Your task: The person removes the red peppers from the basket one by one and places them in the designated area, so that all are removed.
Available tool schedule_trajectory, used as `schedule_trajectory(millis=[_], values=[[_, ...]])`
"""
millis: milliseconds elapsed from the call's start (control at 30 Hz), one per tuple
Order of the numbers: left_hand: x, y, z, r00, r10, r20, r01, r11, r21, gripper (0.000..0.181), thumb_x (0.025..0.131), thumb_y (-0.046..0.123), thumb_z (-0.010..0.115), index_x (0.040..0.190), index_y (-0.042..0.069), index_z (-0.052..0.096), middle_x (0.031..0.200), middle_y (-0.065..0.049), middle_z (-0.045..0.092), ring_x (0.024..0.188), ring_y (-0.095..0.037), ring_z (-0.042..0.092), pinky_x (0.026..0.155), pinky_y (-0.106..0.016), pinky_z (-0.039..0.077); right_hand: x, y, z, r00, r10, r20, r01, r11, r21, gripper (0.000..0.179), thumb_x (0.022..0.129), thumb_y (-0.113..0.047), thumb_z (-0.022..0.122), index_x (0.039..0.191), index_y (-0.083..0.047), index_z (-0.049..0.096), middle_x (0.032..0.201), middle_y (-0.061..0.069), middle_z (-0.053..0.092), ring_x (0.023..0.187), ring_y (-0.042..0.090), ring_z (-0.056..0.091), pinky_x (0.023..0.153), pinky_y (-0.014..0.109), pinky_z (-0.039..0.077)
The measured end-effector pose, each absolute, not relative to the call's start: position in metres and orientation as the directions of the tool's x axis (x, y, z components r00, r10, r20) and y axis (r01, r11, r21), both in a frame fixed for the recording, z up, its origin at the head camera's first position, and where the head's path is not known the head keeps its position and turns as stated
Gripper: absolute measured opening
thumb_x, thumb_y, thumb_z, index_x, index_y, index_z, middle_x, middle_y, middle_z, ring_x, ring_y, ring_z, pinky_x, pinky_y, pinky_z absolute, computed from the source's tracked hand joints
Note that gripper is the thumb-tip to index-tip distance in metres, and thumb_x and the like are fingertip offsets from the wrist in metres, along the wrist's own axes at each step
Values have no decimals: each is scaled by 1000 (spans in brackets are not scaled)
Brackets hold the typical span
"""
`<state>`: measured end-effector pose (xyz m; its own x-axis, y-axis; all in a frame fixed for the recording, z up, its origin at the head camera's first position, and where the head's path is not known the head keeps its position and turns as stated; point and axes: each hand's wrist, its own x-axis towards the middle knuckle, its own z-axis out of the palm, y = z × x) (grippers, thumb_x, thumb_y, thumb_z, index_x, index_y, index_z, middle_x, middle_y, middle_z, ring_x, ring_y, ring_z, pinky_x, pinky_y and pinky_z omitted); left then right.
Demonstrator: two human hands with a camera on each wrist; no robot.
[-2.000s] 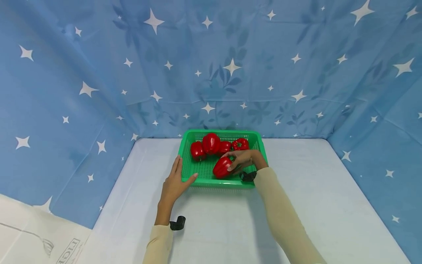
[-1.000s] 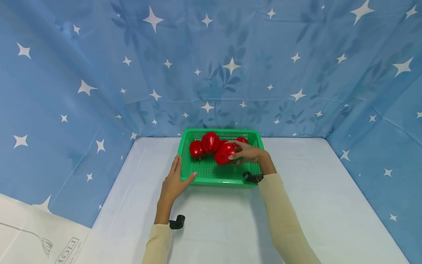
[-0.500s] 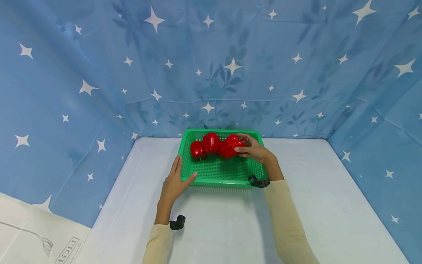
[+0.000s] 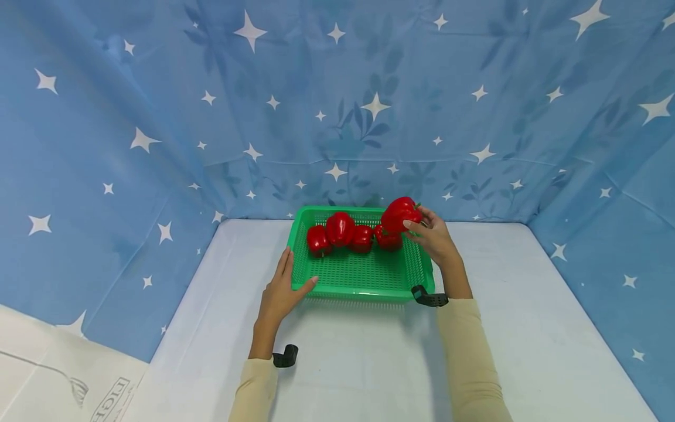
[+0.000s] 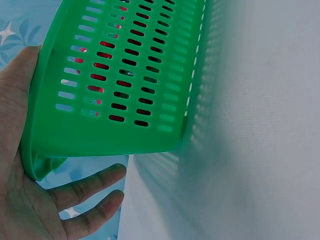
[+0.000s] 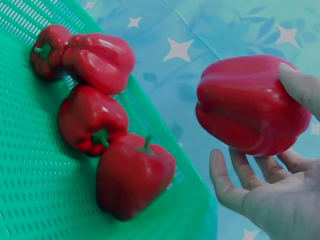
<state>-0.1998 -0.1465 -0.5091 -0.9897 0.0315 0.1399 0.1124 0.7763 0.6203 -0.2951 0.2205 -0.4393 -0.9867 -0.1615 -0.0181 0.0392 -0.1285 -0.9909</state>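
Note:
My right hand (image 4: 433, 236) holds a red bell pepper (image 4: 401, 214) by its stem end, above the far right corner of a green plastic basket (image 4: 348, 291). In the right wrist view the thumb lies on top of the held pepper (image 6: 250, 105) and the fingers are curled beneath it. Several more red bell peppers (image 4: 340, 229) lie in a row along the basket's back side. My left hand (image 4: 278, 293) rests at the basket's front left corner, thumb over the front rim. The left wrist view has its fingers (image 5: 92, 187) spread straight beside the basket wall (image 5: 110, 135).
The basket stands at the back of a white-covered table (image 4: 337, 363). Behind it hangs a blue curtain (image 4: 337, 105) with white stars, which also runs along both sides. A printed whitish sheet (image 4: 63, 375) shows at the lower left.
My right hand has lifted the bell pepper from the front of the basket and carried it back and right, over the far right corner. The left hand has stayed in place.

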Motion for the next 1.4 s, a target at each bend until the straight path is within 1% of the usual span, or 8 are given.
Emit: schedule_trajectory(millis=[233, 433, 600, 767, 933, 1067, 1200, 1400], values=[[-200, -147, -512, -988, 29, 153, 120, 774, 622, 98, 87, 71, 53, 158, 15, 17, 166, 7, 8, 133, -38, 49, 72, -50, 54, -289, 244, -441, -998, -64, 28, -11, -257, -966, 79, 95, -6, 61, 155, -7, 10, 153, 7, 23, 141, 29, 28, 106, 53, 36], [-201, -148, -512, -988, 34, 151, 121, 776, 619, 97, 87, 71, 53, 158, 15, 17, 166, 8, 7, 131, -37, 52, 63, -39, 51, -284, 270, -447, -998, 49, 30, -42, -272, -961, 76, 92, -7, 67, 151, -8, 19, 145, 1, 31, 133, 22, 34, 93, 41, 48], [-201, -148, -511, -988, 32, 150, 119, 772, 624, 98, 86, 71, 54, 158, 15, 17, 166, 8, 7, 129, -38, 53, 58, -34, 48, -281, 288, -462, -983, 181, -31, 3, -152, -988, 82, 88, -15, 74, 153, -12, 24, 152, 8, 30, 136, 30, 35, 84, 30, 53], [-201, -148, -511, -988, 30, 149, 118, 773, 623, 98, 86, 69, 56, 158, 14, 18, 166, 6, 8, 130, -38, 52, 58, -34, 48, -276, 299, -475, -964, 259, -56, 67, 35, -997, 86, 87, -24, 75, 155, -14, 23, 159, 15, 22, 143, 39, 30, 86, 28, 49], [-201, -147, -510, -987, 33, 156, 124, 771, 624, 98, 86, 67, 58, 158, 12, 18, 166, 4, 8, 130, -38, 52, 56, -33, 48, -272, 303, -491, -946, 325, -7, 104, 280, -954, 84, 89, -33, 72, 154, -10, 23, 155, 17, 31, 139, 37, 36, 103, 42, 45], [-201, -147, -510, -989, 30, 145, 114, 777, 619, 99, 86, 68, 58, 158, 14, 17, 166, 7, 6, 128, -38, 54, 57, -33, 48, -270, 303, -507, -931, 364, 32, 129, 410, -903, 85, 89, -30, 73, 153, -6, 23, 154, 20, 33, 138, 41, 37, 106, 54, 42], [-201, -147, -509, -990, 34, 137, 112, 783, 611, 99, 86, 69, 57, 158, 14, 16, 166, 8, 5, 129, -37, 53, 57, -33, 48, -270, 301, -519, -918, 389, 80, 116, 455, -883, 84, 87, -23, 75, 152, -1, 25, 153, 24, 33, 139, 43, 35, 107, 57, 40], [-200, -147, -509, -991, 36, 133, 111, 777, 619, 99, 86, 68, 58, 158, 14, 17, 166, 8, 5, 128, -38, 53, 54, -30, 45, -269, 297, -530, -904, 417, 94, 129, 475, -870, 83, 88, -24, 74, 151, 0, 25, 153, 24, 33, 142, 41, 31, 109, 57, 37]])
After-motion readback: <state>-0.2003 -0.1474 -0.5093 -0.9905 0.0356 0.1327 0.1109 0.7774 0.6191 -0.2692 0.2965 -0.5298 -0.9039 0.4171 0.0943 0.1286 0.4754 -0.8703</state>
